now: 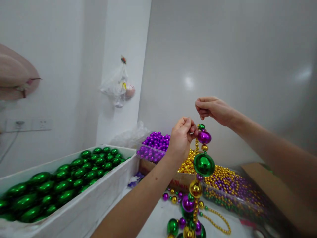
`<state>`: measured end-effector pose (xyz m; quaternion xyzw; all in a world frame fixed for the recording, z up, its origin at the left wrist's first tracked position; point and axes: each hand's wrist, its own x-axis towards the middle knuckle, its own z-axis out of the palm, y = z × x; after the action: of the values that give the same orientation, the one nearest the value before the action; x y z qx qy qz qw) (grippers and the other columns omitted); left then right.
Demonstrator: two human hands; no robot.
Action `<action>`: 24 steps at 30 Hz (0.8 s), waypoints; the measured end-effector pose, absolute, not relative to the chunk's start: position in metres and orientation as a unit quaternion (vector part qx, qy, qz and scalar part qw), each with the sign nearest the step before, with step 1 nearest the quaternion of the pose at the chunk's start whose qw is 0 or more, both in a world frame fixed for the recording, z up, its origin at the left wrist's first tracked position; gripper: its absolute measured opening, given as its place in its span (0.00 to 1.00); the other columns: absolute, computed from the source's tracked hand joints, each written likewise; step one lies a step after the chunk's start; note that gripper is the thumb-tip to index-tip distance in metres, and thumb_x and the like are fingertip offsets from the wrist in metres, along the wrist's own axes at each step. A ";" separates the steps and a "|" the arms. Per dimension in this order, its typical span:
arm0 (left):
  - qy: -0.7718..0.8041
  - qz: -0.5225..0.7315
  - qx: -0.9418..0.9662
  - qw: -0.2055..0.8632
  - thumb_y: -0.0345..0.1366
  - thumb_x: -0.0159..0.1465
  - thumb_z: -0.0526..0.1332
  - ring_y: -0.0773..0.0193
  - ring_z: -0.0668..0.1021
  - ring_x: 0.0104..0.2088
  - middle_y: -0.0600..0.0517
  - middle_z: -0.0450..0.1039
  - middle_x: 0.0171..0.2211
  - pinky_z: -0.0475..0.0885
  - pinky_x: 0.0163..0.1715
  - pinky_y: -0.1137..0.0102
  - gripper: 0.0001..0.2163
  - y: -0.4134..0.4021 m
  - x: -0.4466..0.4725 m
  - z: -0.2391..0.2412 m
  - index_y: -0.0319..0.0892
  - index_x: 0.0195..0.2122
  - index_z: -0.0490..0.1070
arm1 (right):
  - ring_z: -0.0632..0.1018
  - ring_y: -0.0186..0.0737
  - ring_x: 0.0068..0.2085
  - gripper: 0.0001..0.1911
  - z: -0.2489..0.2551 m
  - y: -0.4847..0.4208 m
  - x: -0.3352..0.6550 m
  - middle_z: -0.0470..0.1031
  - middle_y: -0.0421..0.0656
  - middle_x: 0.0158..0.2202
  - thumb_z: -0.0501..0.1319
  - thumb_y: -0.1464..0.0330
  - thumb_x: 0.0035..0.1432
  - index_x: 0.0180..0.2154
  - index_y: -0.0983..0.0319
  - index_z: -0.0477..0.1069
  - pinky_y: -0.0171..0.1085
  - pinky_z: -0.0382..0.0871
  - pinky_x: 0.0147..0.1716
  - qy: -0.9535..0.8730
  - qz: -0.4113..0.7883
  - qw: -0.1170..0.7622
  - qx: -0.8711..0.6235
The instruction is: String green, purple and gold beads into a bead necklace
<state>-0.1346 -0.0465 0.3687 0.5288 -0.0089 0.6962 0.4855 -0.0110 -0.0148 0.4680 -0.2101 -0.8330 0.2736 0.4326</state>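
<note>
The left hand (182, 137) pinches the purple, green and gold bead strand (204, 164) near its top, above the tabletop (156, 221); the right hand (211, 109), fingertips together, is just above, contents indiscernible.

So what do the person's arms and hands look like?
The left hand and right hand are bare, with no gloves or rings showing. The left forearm and right forearm show no sleeves, watch or bracelet. A tiny spot marks the left forearm.
</note>
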 end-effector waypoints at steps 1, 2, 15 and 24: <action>0.003 0.693 0.540 0.478 0.32 0.66 0.53 0.70 0.67 0.24 0.57 0.58 0.21 0.61 0.28 0.74 0.09 -0.047 -0.133 0.362 0.40 0.27 0.61 | 0.57 0.27 0.20 0.15 0.462 -0.016 -0.007 0.55 0.34 0.18 0.57 0.70 0.60 0.22 0.62 0.62 0.30 0.58 0.21 -0.835 0.275 0.424 -0.218; 0.016 0.687 0.554 0.469 0.33 0.66 0.53 0.70 0.67 0.25 0.57 0.58 0.21 0.62 0.29 0.74 0.09 -0.048 -0.131 0.354 0.40 0.27 0.61 | 0.57 0.27 0.20 0.15 0.456 -0.017 -0.003 0.56 0.35 0.19 0.57 0.69 0.60 0.22 0.62 0.62 0.30 0.58 0.21 -0.837 0.275 0.415 -0.225; 0.178 0.271 0.887 0.328 0.38 0.68 0.49 0.69 0.64 0.27 0.55 0.62 0.26 0.59 0.29 0.72 0.12 -0.088 -0.148 0.285 0.40 0.28 0.62 | 0.60 0.29 0.25 0.15 0.309 -0.043 0.052 0.58 0.35 0.23 0.57 0.61 0.62 0.27 0.63 0.62 0.31 0.53 0.24 -0.807 0.448 0.301 -0.237; 0.111 0.194 0.822 0.524 0.36 0.65 0.55 0.71 0.63 0.23 0.55 0.61 0.23 0.57 0.23 0.74 0.10 -0.062 -0.107 0.294 0.40 0.26 0.64 | 0.64 0.29 0.21 0.12 0.303 -0.057 0.083 0.60 0.36 0.21 0.58 0.64 0.61 0.27 0.62 0.64 0.30 0.63 0.20 -0.707 0.563 0.331 -0.271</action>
<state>-0.1067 -0.0621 0.2941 0.8222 0.1107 0.1938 0.5236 0.0826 -0.0567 0.3025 -0.2707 -0.7074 0.5627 0.3312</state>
